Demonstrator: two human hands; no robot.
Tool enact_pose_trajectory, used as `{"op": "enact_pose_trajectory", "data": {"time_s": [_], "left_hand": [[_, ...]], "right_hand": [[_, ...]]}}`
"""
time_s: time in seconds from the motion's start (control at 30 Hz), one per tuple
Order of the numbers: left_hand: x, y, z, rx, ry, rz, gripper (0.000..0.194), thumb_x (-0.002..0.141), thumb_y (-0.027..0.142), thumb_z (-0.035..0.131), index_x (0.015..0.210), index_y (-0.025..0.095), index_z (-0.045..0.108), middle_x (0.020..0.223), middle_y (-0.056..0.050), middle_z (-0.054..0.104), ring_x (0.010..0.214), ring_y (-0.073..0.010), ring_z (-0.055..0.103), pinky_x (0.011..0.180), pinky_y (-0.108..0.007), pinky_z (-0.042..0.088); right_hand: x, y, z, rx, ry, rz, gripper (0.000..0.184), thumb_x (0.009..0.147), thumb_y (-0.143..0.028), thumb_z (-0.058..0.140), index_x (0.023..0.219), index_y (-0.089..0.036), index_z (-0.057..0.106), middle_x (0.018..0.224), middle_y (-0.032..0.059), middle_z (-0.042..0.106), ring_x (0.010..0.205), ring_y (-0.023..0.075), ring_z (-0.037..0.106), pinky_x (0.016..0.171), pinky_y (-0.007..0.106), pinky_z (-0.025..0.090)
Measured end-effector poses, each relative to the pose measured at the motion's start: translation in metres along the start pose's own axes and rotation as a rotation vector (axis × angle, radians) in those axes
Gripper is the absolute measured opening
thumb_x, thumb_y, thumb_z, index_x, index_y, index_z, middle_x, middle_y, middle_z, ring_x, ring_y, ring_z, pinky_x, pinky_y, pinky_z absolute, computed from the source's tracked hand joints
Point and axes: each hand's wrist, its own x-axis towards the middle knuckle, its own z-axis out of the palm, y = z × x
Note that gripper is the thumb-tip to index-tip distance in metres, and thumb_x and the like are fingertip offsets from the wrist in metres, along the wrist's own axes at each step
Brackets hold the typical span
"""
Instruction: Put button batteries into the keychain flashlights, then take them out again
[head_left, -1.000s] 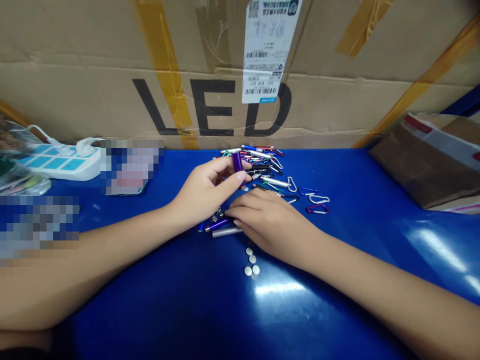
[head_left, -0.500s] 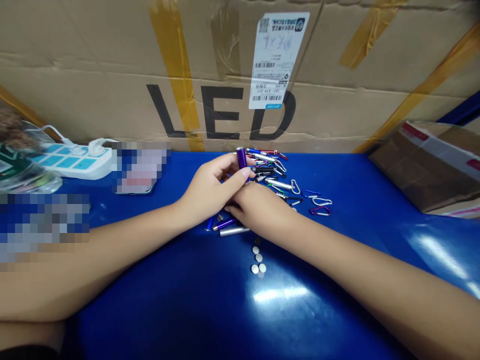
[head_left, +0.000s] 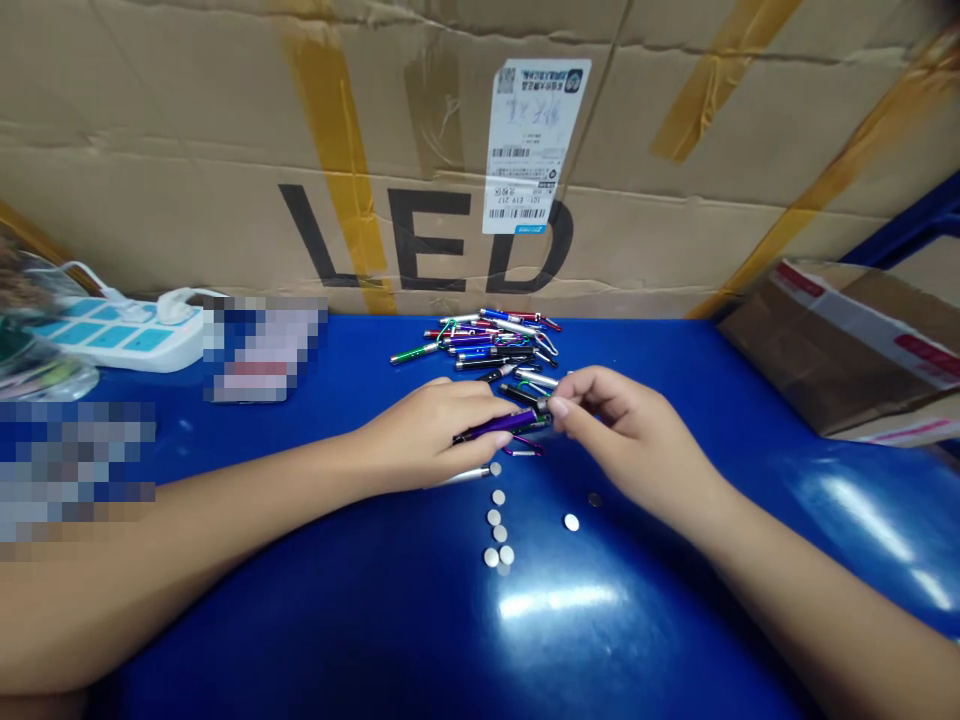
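Head view: I have the left hand's [head_left: 435, 432] fingers closed around a purple metal tube [head_left: 516, 426] over the glossy blue desk [head_left: 337, 600]. The right hand's [head_left: 637, 430] fingertips bend in beside its end; I can't tell whether they grip anything. Round silver discs [head_left: 499, 534] lie nearer the camera. I see broad desk width reaching rightward to a brown cardboard carton [head_left: 840, 345]; a large cardboard box [head_left: 187, 170] lines the far edge.

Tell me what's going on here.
A left hand holds a purple tube. The right hand is by the tube's right end, fingers pinched together; anything between them is too small to make out. Silvery discs lie nearer on the blue table, and a pile of slim tubes lies behind the hands.
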Motion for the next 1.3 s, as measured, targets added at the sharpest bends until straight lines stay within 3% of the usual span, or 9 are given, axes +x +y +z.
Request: {"op": "enact_pose_trajectory", "data": {"time_s": [0.17,0.33,0.6,0.77,0.9,1.0,1.07,1.3], "left_hand": [[-0.001,0.000,0.002,-0.014,-0.048,-0.047,0.024,0.095,0.028,0.045,0.110,0.021,0.062,0.088,-0.001,0.065,0.082,-0.0139,0.060,0.076,-0.028,0.037],[0.000,0.001,0.001,-0.032,-0.063,-0.061,0.024,0.096,0.030,0.042,0.104,0.020,0.062,0.089,-0.001,0.066,0.083,-0.0148,0.060,0.076,-0.028,0.037],[-0.003,0.005,0.000,-0.094,-0.086,0.014,0.029,0.099,0.032,0.035,0.097,0.017,0.060,0.089,-0.002,0.069,0.079,-0.0139,0.060,0.074,-0.026,0.039],[-0.006,0.004,0.004,0.197,0.105,0.174,0.028,0.099,0.033,0.037,0.105,0.017,0.060,0.079,-0.001,0.065,0.068,-0.0126,0.057,0.066,-0.027,0.036],[-0.008,0.006,0.003,0.475,0.263,0.238,0.023,0.098,0.024,0.042,0.110,0.019,0.060,0.067,0.001,0.057,0.063,-0.0130,0.052,0.061,-0.029,0.030],[-0.008,0.007,0.002,0.576,0.294,0.282,0.024,0.095,0.014,0.043,0.110,0.021,0.061,0.065,0.003,0.057,0.059,-0.0122,0.049,0.059,-0.030,0.026],[-0.007,0.007,0.003,0.581,0.274,0.281,0.023,0.095,0.017,0.044,0.109,0.021,0.062,0.065,0.002,0.057,0.059,-0.0125,0.048,0.059,-0.031,0.025],[-0.005,0.010,0.004,0.429,0.150,0.163,0.027,0.098,0.033,0.041,0.102,0.019,0.064,0.071,0.000,0.059,0.065,-0.0142,0.052,0.063,-0.030,0.028]], "right_hand": [[-0.002,-0.006,0.005,-0.098,-0.086,-0.052,0.022,0.093,-0.036,0.045,0.078,-0.020,0.051,0.070,-0.0002,0.058,0.064,0.0136,0.053,0.059,0.027,0.041],[-0.005,-0.009,0.001,-0.332,-0.207,-0.248,0.029,0.097,-0.030,0.037,0.072,-0.020,0.048,0.068,-0.0003,0.056,0.061,0.0127,0.051,0.059,0.026,0.037],[-0.008,-0.010,0.000,-0.556,-0.209,-0.458,0.028,0.098,-0.028,0.031,0.079,-0.020,0.049,0.065,0.0012,0.056,0.060,0.0164,0.050,0.062,0.030,0.037],[-0.014,-0.014,0.003,-0.478,-0.221,-0.337,0.029,0.099,-0.030,0.029,0.075,-0.022,0.044,0.065,0.0011,0.054,0.057,0.0158,0.047,0.057,0.030,0.035],[-0.018,-0.021,0.010,-0.235,-0.210,-0.148,0.034,0.100,-0.034,0.027,0.070,-0.023,0.040,0.063,-0.0008,0.051,0.057,0.0136,0.046,0.056,0.028,0.036],[-0.020,-0.026,0.014,0.005,-0.254,0.057,0.039,0.100,-0.037,0.025,0.066,-0.023,0.037,0.056,-0.0031,0.047,0.052,0.0117,0.045,0.055,0.027,0.038],[-0.020,-0.028,0.013,0.082,-0.294,0.163,0.041,0.100,-0.039,0.024,0.065,-0.023,0.037,0.052,-0.0041,0.045,0.049,0.0114,0.044,0.054,0.026,0.038],[-0.019,-0.023,0.001,-0.295,-0.284,-0.052,0.043,0.098,-0.049,0.023,0.072,-0.022,0.045,0.064,0.0012,0.055,0.056,0.0138,0.047,0.054,0.028,0.032]]}}
